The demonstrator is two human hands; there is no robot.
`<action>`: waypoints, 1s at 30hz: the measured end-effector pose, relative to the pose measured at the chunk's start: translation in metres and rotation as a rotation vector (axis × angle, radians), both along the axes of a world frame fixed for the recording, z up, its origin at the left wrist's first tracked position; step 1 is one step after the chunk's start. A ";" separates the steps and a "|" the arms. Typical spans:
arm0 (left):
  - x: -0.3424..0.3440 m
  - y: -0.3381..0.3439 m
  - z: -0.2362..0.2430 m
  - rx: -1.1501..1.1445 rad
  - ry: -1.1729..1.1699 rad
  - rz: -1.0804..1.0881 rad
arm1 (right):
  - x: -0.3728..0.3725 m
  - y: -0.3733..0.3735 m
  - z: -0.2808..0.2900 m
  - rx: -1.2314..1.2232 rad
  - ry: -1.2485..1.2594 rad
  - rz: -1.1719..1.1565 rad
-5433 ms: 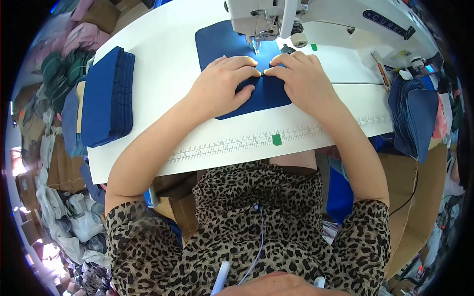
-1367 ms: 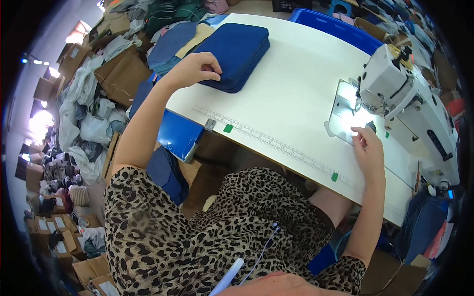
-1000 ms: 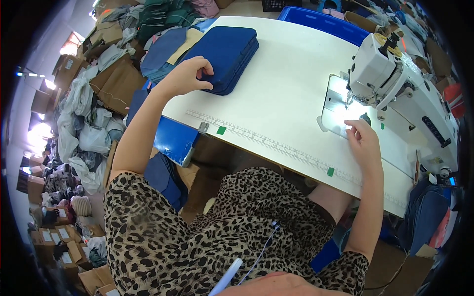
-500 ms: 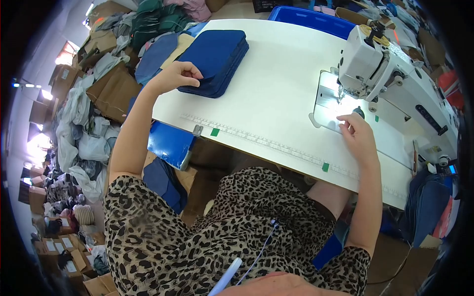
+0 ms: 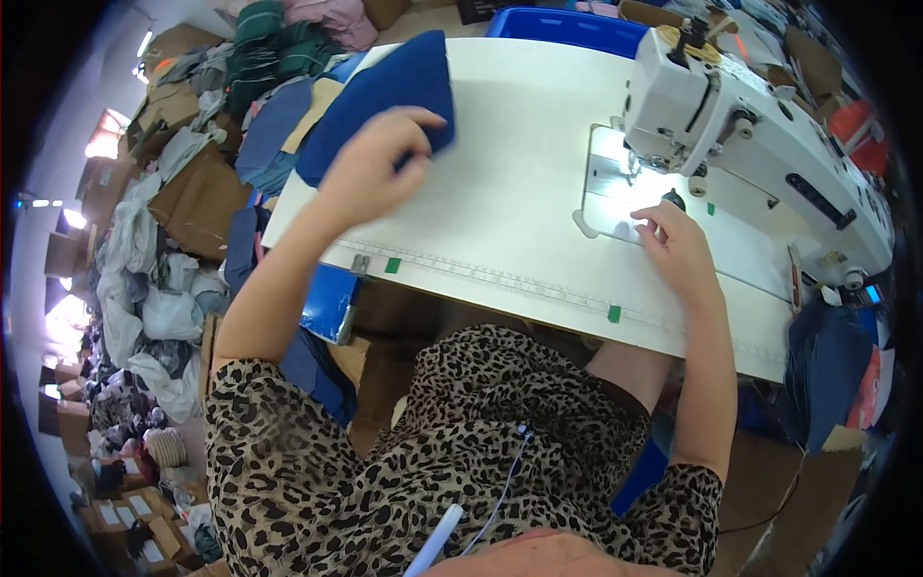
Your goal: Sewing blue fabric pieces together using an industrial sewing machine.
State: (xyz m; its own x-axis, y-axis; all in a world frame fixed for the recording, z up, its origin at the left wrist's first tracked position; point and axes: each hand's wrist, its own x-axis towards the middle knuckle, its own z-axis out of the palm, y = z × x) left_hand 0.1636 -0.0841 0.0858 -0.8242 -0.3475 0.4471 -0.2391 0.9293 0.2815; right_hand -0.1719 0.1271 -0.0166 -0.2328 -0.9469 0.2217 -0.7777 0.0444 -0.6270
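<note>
On the left of the white sewing table [image 5: 510, 144] lies a dark blue fabric panel [image 5: 389, 87], its far corner pointing up and its edge slanted. My left hand [image 5: 375, 168], smeared by motion, is over the panel's near right part, with thumb and fingers apart. Whether it touches the cloth I cannot tell. On the right, my right hand [image 5: 676, 250] rests by the metal needle plate [image 5: 606, 178] of a white sewing machine [image 5: 673, 101]. Its fingertips are curled together; anything between them is too small to make out. Bright lamp light falls under the needle.
A measuring tape strip [image 5: 500, 281] runs along the table's near edge. Behind the table stands a blue plastic bin [image 5: 567, 31]. Heaped cloth and cardboard boxes [image 5: 202, 178] crowd the left side. Dark blue cloth [image 5: 827, 361] hangs at the right end.
My left hand has moved right across the blue cloth. The neat stack's outline has become a slanted, pointed panel. My right hand stays by the needle plate; the whole view has shifted slightly.
</note>
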 end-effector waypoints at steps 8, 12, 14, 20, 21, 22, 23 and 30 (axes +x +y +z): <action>-0.059 0.096 -0.063 0.384 -0.520 -0.333 | -0.001 0.022 -0.005 -0.217 0.134 0.015; -0.078 0.113 -0.039 0.379 -0.536 -0.475 | 0.005 0.078 0.012 -0.248 0.185 -0.034; -0.088 0.100 -0.047 0.360 -0.384 -0.460 | -0.002 0.104 0.012 -0.288 0.227 -0.148; -0.100 0.058 -0.066 0.059 -0.406 -0.195 | -0.049 0.198 0.028 -0.463 0.612 -0.817; -0.108 0.062 -0.064 0.054 -0.402 -0.214 | -0.056 0.220 0.036 -0.387 0.641 -0.968; -0.112 0.065 -0.063 0.048 -0.406 -0.224 | -0.067 0.239 0.033 -0.348 0.640 -1.056; -0.118 0.071 -0.060 0.047 -0.402 -0.242 | -0.081 0.258 0.030 -0.279 0.626 -1.109; -0.134 0.074 -0.064 0.065 -0.363 -0.254 | -0.108 0.275 0.038 -0.087 0.506 -0.972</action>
